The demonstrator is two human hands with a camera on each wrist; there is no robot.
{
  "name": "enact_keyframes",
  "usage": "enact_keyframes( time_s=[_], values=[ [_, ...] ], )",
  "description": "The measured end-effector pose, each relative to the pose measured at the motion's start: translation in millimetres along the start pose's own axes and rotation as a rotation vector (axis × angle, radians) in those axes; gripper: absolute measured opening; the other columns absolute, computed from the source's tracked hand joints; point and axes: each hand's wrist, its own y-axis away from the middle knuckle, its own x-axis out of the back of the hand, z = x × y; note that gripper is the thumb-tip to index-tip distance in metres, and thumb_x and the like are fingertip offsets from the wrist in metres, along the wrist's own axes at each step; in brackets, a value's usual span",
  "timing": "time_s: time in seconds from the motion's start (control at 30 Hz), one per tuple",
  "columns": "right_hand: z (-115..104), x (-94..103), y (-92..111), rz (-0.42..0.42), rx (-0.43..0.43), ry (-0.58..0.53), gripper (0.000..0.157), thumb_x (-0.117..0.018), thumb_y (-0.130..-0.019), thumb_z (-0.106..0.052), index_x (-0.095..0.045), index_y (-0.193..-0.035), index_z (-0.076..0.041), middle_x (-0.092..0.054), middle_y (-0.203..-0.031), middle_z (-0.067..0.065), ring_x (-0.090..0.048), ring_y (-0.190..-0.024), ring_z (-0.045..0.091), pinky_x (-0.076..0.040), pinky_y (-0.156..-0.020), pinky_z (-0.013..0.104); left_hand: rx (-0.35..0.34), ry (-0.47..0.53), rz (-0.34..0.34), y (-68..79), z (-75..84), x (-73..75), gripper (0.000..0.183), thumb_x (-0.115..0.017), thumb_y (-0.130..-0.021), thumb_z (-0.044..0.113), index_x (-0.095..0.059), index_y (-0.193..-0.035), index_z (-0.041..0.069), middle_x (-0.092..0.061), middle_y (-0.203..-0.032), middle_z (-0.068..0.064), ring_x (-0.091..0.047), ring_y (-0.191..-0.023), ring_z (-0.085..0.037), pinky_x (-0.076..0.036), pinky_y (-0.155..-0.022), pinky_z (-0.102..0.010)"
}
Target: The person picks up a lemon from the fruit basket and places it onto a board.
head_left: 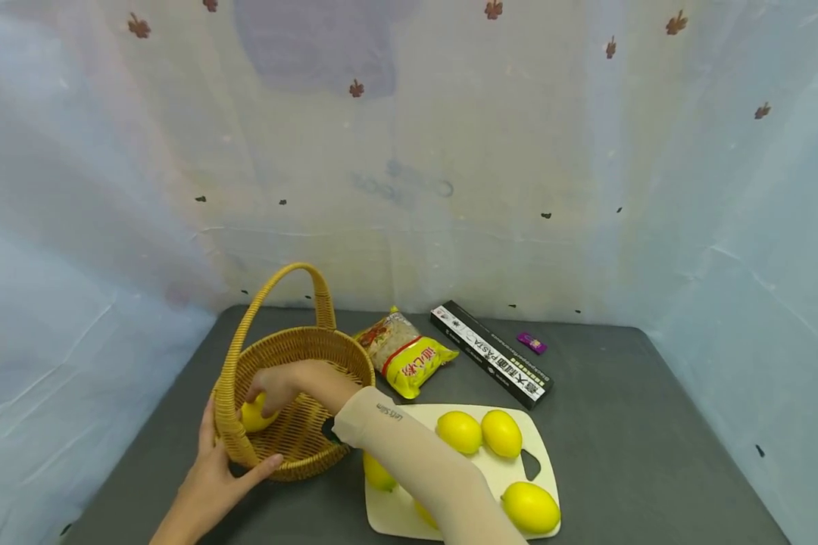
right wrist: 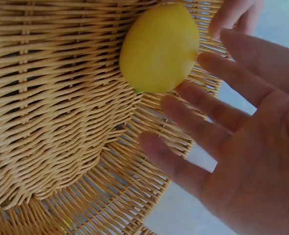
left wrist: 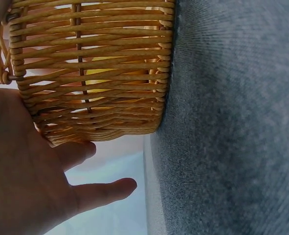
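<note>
A wicker basket (head_left: 300,341) with a tall arched handle stands at the left of the table. My left hand (head_left: 207,477) holds its near left side, the thumb along the front; in the left wrist view two fingers (left wrist: 102,192) reach past the wicker. My right hand (head_left: 279,386) is inside the basket at a yellow lemon (head_left: 255,415). The right wrist view shows the right hand (right wrist: 242,127) with fingers spread and fairly straight beside the lemon (right wrist: 160,49), fingertips close to or touching it. Through the weave, the left wrist view shows yellow (left wrist: 112,78).
Right of the basket, several lemons (head_left: 530,507) lie on a white cutting board (head_left: 473,473), partly hidden by my right sleeve (head_left: 423,462). Behind are a yellow-ended food bag (head_left: 405,352), a black pasta box (head_left: 491,352) and a small purple packet (head_left: 532,343).
</note>
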Motion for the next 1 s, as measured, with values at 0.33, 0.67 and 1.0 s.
enact_keyframes(
  time_s=[0.33, 0.67, 1.0],
  values=[
    [-2, -6.3, -2, -0.032, -0.092, 0.011, 0.05, -0.063, -0.1, -0.018, -0.051, -0.147, -0.03, -0.045, -0.147, -0.018, -0.044, -0.13, -0.001, -0.041, -0.091, 0.015, 0.018, -0.007, -0.012, 0.0, 1.0, -1.0, 0.099, -0.067, -0.092, 0.052, -0.013, -0.161, 0.006, 0.044, -0.153, -0.007, -0.021, -0.128, -0.072, -0.043, -0.081, -0.074],
    [-17, -19.2, -2, -0.133, -0.099, 0.054, 0.048, -0.075, -0.092, -0.026, -0.061, -0.137, -0.032, -0.054, -0.132, -0.021, -0.055, -0.111, -0.001, -0.048, -0.089, 0.018, 0.03, -0.027, -0.009, 0.6, -1.1, 0.0, 0.105, -0.066, -0.091, 0.056, -0.002, -0.162, 0.011, 0.046, -0.152, -0.005, -0.021, -0.128, -0.072, -0.042, -0.082, -0.075],
    [-20, -18.6, 7, -0.254, -0.21, -0.024, 0.053, -0.079, -0.087, -0.016, -0.062, -0.135, -0.035, -0.056, -0.123, -0.022, -0.062, -0.089, 0.005, -0.055, -0.077, 0.024, 0.034, -0.014, -0.016, -0.7, -1.1, 0.3, 0.107, -0.067, -0.091, 0.056, 0.0, -0.162, 0.012, 0.045, -0.152, -0.006, -0.019, -0.129, -0.071, -0.042, -0.083, -0.074]
  ],
)
